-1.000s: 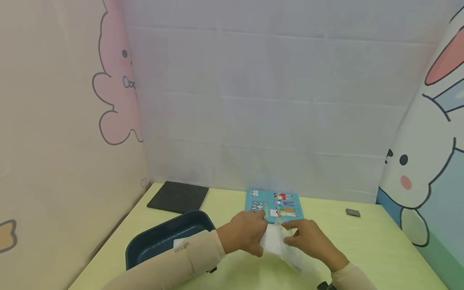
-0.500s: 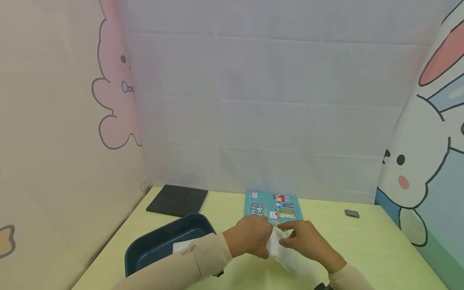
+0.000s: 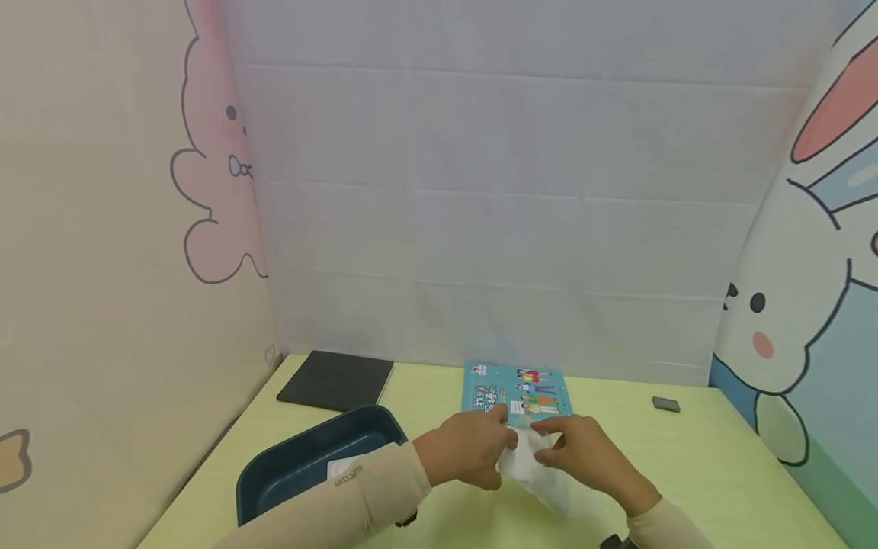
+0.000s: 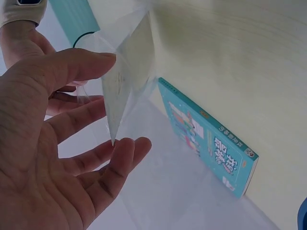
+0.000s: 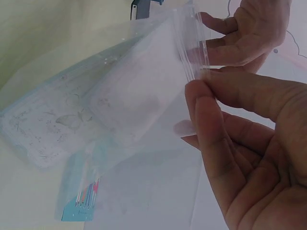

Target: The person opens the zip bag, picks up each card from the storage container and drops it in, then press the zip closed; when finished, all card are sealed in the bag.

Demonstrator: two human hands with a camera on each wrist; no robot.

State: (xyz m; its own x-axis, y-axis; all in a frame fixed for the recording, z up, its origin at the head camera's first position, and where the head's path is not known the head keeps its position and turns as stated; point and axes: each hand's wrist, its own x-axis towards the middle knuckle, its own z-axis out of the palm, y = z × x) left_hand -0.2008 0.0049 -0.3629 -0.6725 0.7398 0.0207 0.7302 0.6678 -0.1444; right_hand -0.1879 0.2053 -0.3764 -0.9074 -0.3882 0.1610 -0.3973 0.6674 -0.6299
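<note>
Above the pale yellow worktop [image 3: 693, 457], at lower centre of the head view, the left hand [image 3: 466, 450] now spreads fingers bunched moments ago beside the clear plastic bag [image 3: 542, 479] of white cards [image 5: 139, 91], seemingly leaving its mouth pinched by the right hand [image 3: 586, 457] alone.

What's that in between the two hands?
A see-through plastic bag and a flat white thing, maybe a card. The head view shows them between the left hand and the right hand.
</note>
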